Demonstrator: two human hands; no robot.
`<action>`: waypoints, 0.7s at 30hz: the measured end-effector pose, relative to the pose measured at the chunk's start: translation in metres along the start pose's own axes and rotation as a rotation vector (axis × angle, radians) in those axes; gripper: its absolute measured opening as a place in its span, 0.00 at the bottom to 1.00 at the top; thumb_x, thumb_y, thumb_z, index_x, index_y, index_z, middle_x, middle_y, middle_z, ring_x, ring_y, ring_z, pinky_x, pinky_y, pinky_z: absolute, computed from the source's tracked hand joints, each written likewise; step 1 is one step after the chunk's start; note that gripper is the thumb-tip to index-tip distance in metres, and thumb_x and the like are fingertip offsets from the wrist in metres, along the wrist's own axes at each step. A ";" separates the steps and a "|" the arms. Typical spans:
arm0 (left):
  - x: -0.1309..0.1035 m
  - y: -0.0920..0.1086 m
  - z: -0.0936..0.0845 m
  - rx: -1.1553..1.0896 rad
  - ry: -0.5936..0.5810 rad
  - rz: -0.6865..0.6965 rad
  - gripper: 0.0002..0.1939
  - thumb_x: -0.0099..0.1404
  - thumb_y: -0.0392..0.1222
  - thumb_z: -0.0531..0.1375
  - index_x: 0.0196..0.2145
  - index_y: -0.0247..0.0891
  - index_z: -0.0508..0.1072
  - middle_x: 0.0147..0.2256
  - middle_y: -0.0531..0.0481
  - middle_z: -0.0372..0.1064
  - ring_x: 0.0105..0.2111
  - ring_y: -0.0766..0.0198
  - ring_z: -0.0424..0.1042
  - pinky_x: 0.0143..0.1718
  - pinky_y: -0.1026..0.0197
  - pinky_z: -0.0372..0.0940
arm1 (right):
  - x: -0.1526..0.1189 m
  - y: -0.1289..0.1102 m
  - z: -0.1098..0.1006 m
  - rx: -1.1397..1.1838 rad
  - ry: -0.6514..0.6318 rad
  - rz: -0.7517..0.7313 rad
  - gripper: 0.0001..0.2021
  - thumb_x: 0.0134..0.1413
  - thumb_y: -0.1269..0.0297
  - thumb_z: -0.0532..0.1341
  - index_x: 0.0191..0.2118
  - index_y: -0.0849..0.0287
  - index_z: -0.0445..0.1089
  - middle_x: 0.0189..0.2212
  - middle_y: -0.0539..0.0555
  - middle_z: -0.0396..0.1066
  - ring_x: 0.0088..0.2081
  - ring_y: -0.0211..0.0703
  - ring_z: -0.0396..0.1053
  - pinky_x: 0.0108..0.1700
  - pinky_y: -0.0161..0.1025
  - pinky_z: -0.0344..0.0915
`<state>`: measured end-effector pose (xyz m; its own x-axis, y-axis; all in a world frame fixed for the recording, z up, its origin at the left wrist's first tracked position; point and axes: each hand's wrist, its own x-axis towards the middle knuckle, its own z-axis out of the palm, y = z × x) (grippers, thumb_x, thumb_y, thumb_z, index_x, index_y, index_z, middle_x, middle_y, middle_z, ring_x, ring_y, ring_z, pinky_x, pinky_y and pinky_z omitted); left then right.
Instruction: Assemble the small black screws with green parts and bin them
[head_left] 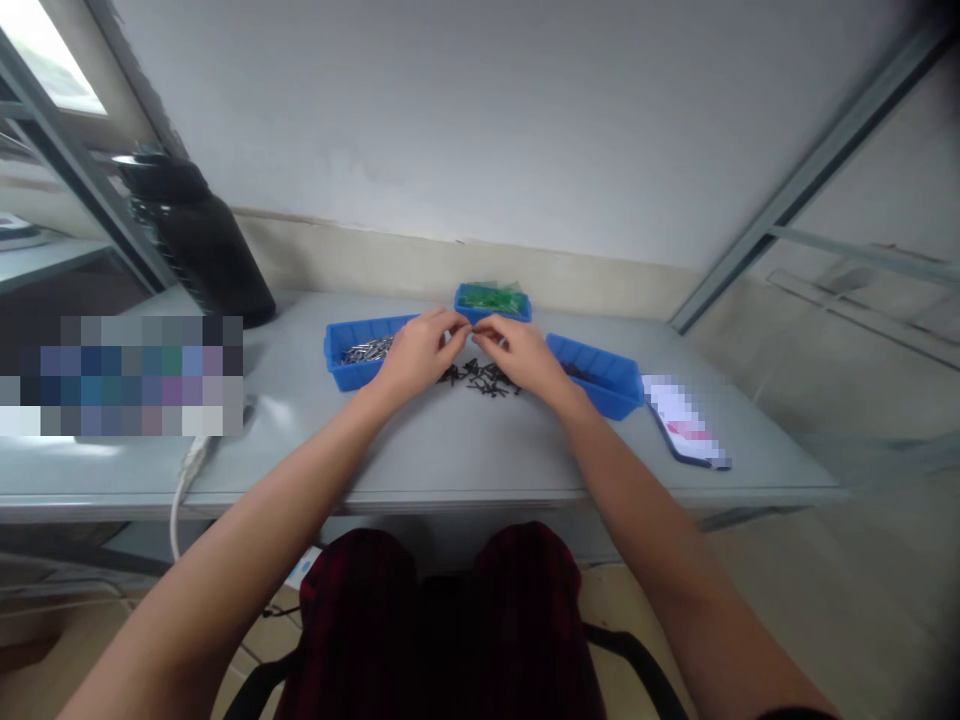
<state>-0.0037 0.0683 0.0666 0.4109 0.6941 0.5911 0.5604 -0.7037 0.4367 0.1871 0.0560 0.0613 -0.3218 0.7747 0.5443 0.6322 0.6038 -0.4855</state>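
Note:
My left hand (pixel 424 350) and my right hand (pixel 521 355) meet fingertip to fingertip over the middle of the desk. Both are pinched closed around something small and dark that I cannot make out. Just below them lies a loose pile of small black screws (pixel 487 378), or parts shaped like screws. Beside my left hand stands a blue bin (pixel 352 375) with shiny metal pieces (pixel 369 348) in it. A second blue bin (pixel 619 400), holding dark pieces, is to the right of my right hand. Behind the hands, a smaller blue bin (pixel 491 313) contains green plastic bags (pixel 491 297).
A tall black bottle (pixel 206 240) stands at the back left against the wall. A phone (pixel 686 425) with a lit screen lies at the right. A white cable (pixel 184 480) hangs over the front edge at left, near a blurred-out screen. Metal frame posts (pixel 787 195) flank the desk.

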 end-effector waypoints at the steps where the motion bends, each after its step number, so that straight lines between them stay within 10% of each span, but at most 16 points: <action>1: 0.000 0.000 0.000 0.002 -0.005 0.000 0.12 0.70 0.43 0.53 0.37 0.38 0.75 0.34 0.46 0.72 0.33 0.60 0.69 0.36 0.59 0.62 | 0.000 0.001 0.001 -0.005 -0.030 0.001 0.11 0.64 0.58 0.56 0.42 0.56 0.72 0.37 0.53 0.77 0.37 0.44 0.73 0.39 0.39 0.65; 21: -0.002 0.001 0.002 -0.080 -0.157 0.127 0.11 0.68 0.42 0.53 0.36 0.38 0.74 0.31 0.50 0.72 0.29 0.64 0.67 0.34 0.61 0.61 | -0.004 -0.010 -0.021 0.141 0.005 0.081 0.09 0.58 0.58 0.60 0.39 0.55 0.75 0.40 0.53 0.76 0.43 0.45 0.71 0.46 0.43 0.66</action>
<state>-0.0021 0.0663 0.0648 0.5852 0.6096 0.5347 0.4405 -0.7926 0.4215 0.1965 0.0428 0.0788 -0.2698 0.8211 0.5030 0.5508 0.5601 -0.6188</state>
